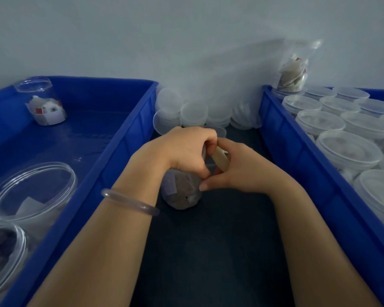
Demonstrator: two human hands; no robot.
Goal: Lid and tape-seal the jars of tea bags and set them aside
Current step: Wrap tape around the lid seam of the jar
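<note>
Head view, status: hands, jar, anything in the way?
Left hand grips jar top. Right hand holds tape roll against it. Jar upright on table between left bin and right bin. Loose lids piled behind.

Two arms entered from the bottom edge, the left forearm (102,251) and the right forearm (315,251), both bare along all of their visible length. The one thing worn was a bangle (129,201) on the left wrist. It was a smooth, round-sectioned ring of translucent, pale greyish-lilac material, and it was glossy, with a thin highlight running along its upper curve. It sat slanted across the wrist. The left hand (186,149) and the right hand (242,171) were bare as well. The right thumbnail (203,186) was short, rounded and plain.
</note>
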